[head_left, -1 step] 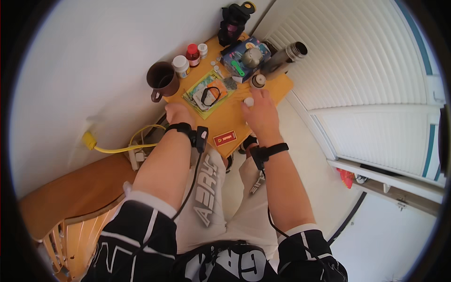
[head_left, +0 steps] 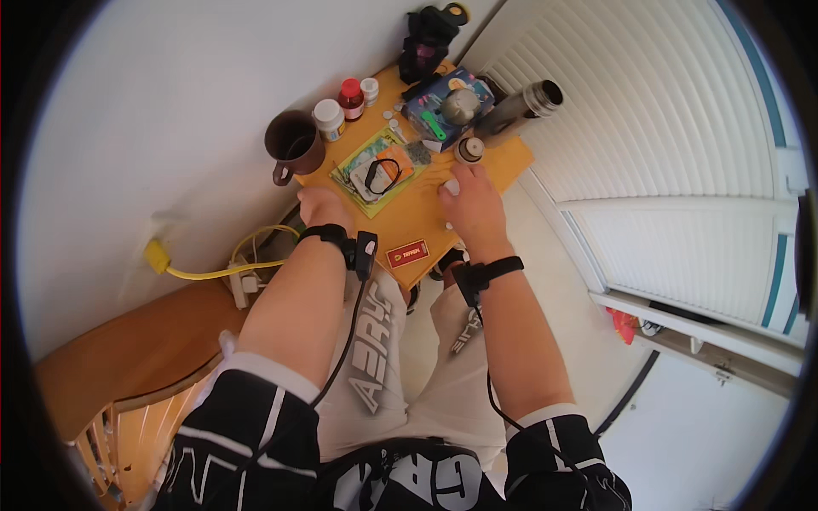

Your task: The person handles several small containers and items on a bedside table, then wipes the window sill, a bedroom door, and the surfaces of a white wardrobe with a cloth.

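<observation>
Fingers of the person's right hand close narrowly on a small white round piece in the head view. The piece sits over the right part of the wooden table, near its edge; the hand hides much of it. Another bit of white shows lower down by the same hand, and whether it belongs to the piece cannot be told. Just beyond the fingertips stands a round stopper, with a steel flask tilted behind it.

The left hand is curled at the left edge of the table, nearest to a dark brown mug; whether its fingers hold anything cannot be told. Between the hands lie flat packets with a black loop on top, and nearer the person a red box. Farther back stand a white bottle, a red-capped bottle and a smaller white bottle. A blue box carries a rounded metallic cup and a green strip.
</observation>
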Demonstrator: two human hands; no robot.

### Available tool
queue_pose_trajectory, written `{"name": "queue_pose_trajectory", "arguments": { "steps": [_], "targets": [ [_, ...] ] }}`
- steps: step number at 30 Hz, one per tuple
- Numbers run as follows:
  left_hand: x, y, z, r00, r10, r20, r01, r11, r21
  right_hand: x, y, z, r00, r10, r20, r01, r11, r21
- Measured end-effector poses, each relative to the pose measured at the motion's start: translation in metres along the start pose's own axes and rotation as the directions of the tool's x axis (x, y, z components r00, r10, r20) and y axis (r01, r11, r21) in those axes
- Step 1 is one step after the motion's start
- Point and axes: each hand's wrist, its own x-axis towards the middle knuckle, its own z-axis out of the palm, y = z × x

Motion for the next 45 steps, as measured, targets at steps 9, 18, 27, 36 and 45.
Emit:
{"name": "queue_pose_trajectory", "arguments": {
  "steps": [9, 18, 27, 36, 45],
  "targets": [
    [0.026, 0.008, 0.007, 0.972, -0.136, -0.19, 0.125, 0.99, -0.067, 0.116, -0.091, 0.002, 0.977, -0.2, 0.077, 0.194, 0.978, 0.073],
    [0.004, 0.015, 0.0, 0.975, -0.099, -0.199, 0.088, 0.994, -0.063, 0.181, -0.1, 0.093, 0.873, -0.431, 0.228, 0.46, 0.883, -0.093],
    [0.007, 0.01, 0.01, 0.975, 0.102, -0.195, -0.053, 0.969, 0.243, 0.081, -0.077, 0.003, 0.941, -0.302, 0.151, 0.303, 0.953, 0.016],
    [0.002, 0.022, -0.008, 0.987, -0.087, -0.138, 0.071, 0.991, -0.115, -0.077, -0.069, 0.009, 0.759, -0.268, 0.593, 0.404, 0.909, -0.106],
    [-0.002, 0.017, -0.01, 0.99, -0.094, -0.1, 0.077, 0.983, -0.17, 0.029, -0.111, -0.013, 0.788, -0.521, 0.327, 0.559, 0.829, -0.024]
  ]
}}
